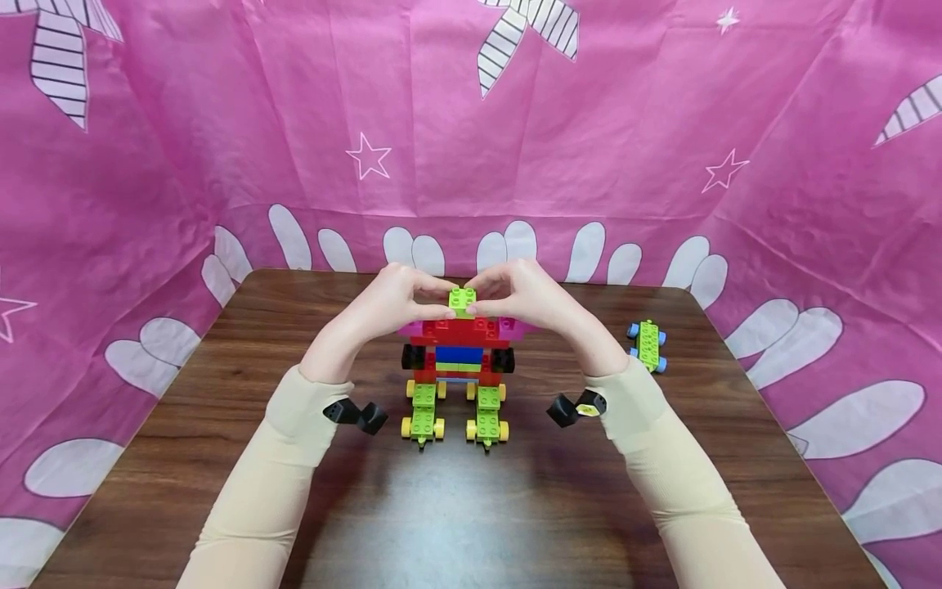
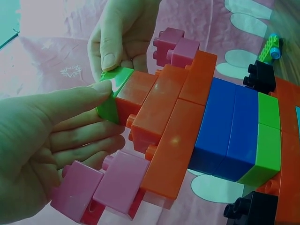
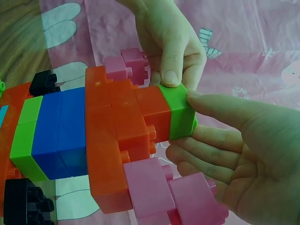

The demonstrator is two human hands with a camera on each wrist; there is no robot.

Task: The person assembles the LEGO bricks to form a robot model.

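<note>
A figure of toy building blocks stands upright at the middle of the table, with red blocks (image 2: 164,136), blue blocks (image 2: 222,129), black blocks (image 3: 28,201) at its sides and pink blocks (image 3: 150,185) sticking out as arms. On its top sits a green block (image 1: 462,301), flush against a red block below. My left hand (image 1: 397,301) pinches this green block from the left, thumb in front and fingers behind. From the right, my right hand (image 1: 518,294) pinches the same block. Green wheeled bases (image 1: 423,409) with yellow wheels carry the figure.
A separate green wheeled base (image 1: 648,347) with blue wheels lies at the right on the brown wooden table (image 1: 471,515). A pink patterned cloth (image 1: 456,123) hangs behind the table and along both sides. Small black devices (image 1: 356,415) are fixed at both wrists.
</note>
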